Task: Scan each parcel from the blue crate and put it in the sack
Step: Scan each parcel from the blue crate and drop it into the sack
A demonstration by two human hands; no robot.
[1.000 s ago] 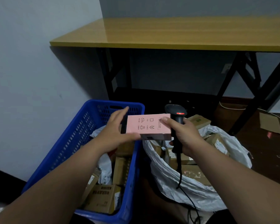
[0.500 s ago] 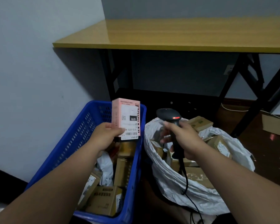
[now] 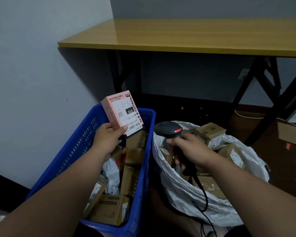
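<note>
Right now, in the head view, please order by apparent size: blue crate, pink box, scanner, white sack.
1. Blue crate and white sack: both look alike in size, so no ranking.
2. Pink box, held nearer the camera.
3. Scanner, partly hidden by the right hand.

You see the pink cardboard parcel upright, label facing you, above the cardboard-box-filled blue plastic crate, beside the open white plastic sack.

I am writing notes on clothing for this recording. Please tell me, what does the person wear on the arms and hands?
Nothing is visible on them. The left hand and right hand are bare, without gloves, and I see no rings, watch or bracelet. Both forearms are uncovered as far as the picture shows; no sleeve reaches into view.
</note>
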